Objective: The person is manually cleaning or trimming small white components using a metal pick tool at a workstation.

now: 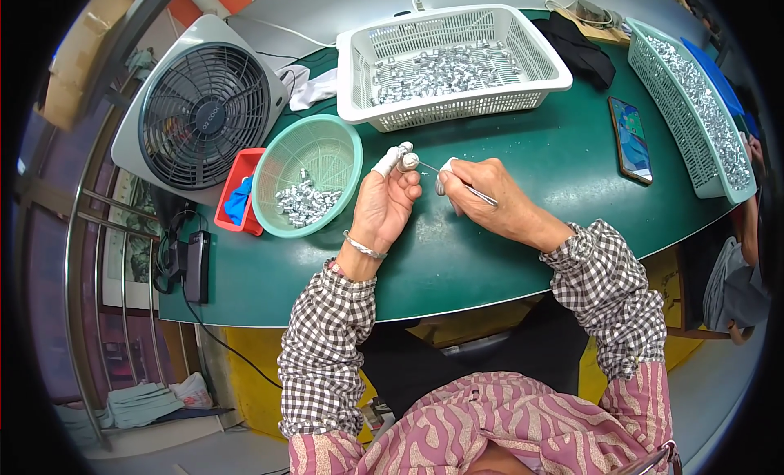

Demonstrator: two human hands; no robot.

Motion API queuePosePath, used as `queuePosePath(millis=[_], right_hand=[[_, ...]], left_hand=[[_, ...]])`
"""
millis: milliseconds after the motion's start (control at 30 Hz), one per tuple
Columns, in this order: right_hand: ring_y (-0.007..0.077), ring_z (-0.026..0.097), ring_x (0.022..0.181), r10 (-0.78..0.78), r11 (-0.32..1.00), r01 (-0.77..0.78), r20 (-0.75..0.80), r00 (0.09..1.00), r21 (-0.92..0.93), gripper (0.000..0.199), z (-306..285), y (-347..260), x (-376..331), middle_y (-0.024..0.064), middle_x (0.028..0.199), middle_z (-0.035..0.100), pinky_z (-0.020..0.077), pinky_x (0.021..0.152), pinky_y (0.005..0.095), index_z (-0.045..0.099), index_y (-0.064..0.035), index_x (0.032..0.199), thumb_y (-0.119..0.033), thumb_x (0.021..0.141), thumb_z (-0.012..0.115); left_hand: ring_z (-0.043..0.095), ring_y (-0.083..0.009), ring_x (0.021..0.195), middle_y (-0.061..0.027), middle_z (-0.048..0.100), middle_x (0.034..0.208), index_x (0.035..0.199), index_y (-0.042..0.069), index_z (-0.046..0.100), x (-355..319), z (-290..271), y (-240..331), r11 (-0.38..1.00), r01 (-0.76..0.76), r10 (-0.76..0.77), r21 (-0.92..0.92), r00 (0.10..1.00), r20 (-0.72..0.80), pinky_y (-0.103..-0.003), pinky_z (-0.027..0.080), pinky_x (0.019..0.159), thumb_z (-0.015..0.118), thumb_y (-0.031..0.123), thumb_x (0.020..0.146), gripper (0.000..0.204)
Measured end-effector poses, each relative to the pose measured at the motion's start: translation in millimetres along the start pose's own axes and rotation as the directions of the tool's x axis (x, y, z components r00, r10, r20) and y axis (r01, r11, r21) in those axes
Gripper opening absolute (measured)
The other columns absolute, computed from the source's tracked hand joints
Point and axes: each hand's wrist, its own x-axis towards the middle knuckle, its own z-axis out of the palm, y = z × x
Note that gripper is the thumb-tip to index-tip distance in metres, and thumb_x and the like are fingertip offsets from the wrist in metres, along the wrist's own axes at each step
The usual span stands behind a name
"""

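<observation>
The left hand (384, 205) is raised over the green table (531, 148), its taped thumb and forefinger closed on a small silver part (406, 147) at the fingertips. The part is too small here to make out its shape, so which end faces outward cannot be told. The right hand (490, 201) sits just to its three o'clock, fingers curled shut around a thin metal rod (457, 181).

The step in hand looks like fitting or probing: the rod is being brought to the pinched part. The rod's long axis runs from about four o'clock, where it leaves the right fist, up toward ten o'clock, with its tip pointing at the left fingertips and apparently touching or just short of the part. The next move seems to call for a steady left pinch and a fine push of the rod along its own axis, since a sideways slip would miss so small a piece.

A round green basket (309, 185) with a small heap of like silver pieces lies at nine o'clock from the hands. A white basket (453, 62) holding many more stands at twelve o'clock.
</observation>
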Motion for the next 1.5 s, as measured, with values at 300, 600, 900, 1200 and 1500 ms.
queuePosePath(millis=[300, 600, 900, 1200, 1500], right_hand=[[0.0303, 0.040, 0.044, 0.056, 0.994, -0.053, -0.028, 0.998, 0.096, 0.023, 2, -5, 0, 0.0185, 0.054, 0.042, 0.0322, 0.044, 0.0369, 0.044, 0.0029, 0.067, -0.009, 0.086, 0.051], [0.0257, 0.045, 0.045, 0.045, 0.998, -0.044, -0.015, 0.999, 0.041, 0.022, 0, -3, 0, 0.0147, 0.053, 0.045, 0.0347, 0.044, 0.0342, 0.046, 0.0022, 0.068, -0.009, 0.087, 0.048], [0.0149, 0.050, 0.045, -0.148, 0.959, 0.117, -0.107, 0.983, -0.259, 0.019, 2, -2, 0, 0.0077, 0.052, 0.049, 0.0396, 0.043, 0.0290, 0.049, 0.0013, 0.071, -0.008, 0.087, 0.050], [0.0321, 0.055, 0.056, 0.000, 1.000, -0.001, 0.071, 0.997, 0.013, 0.018, -9, -5, 1, 0.0138, 0.060, 0.053, 0.0409, 0.047, 0.0397, 0.043, -0.0006, 0.072, -0.009, 0.083, 0.054], [0.0360, 0.051, 0.055, -0.235, 0.901, 0.252, 0.092, 0.968, -0.354, 0.019, -6, -1, -1, 0.0171, 0.058, 0.050, 0.0384, 0.047, 0.0411, 0.042, 0.0002, 0.069, -0.007, 0.082, 0.053]], left_hand=[[0.055, -0.0108, 0.060, -0.0021, 0.057, 0.076, 0.108, 0.001, 0.053, -1, 1, 1, 0.999, -0.019, 0.020, 0.049, 1.000, -0.020, -0.023, 0.046, 0.052, 0.048, 0.017, 0.091, 0.024], [0.050, -0.0097, 0.060, -0.0003, 0.054, 0.073, 0.107, 0.001, 0.054, -1, 3, -2, 0.996, 0.018, -0.017, 0.090, 1.000, -0.006, -0.023, 0.041, 0.050, 0.049, 0.020, 0.091, 0.026], [0.050, -0.0090, 0.060, 0.0001, 0.053, 0.073, 0.101, 0.003, 0.055, -5, 9, -2, 0.986, 0.029, -0.032, 0.161, 0.999, 0.020, -0.024, 0.040, 0.049, 0.049, 0.022, 0.091, 0.022], [0.050, -0.0092, 0.059, -0.0009, 0.053, 0.074, 0.095, 0.004, 0.054, -10, 13, -1, 0.937, 0.004, -0.003, 0.349, 1.000, -0.005, -0.023, 0.040, 0.047, 0.051, 0.019, 0.090, 0.017], [0.049, -0.0091, 0.058, -0.0008, 0.050, 0.072, 0.092, 0.005, 0.052, -9, 17, 1, 0.930, 0.018, -0.012, 0.368, 1.000, -0.018, -0.022, 0.039, 0.045, 0.052, 0.017, 0.089, 0.013]])
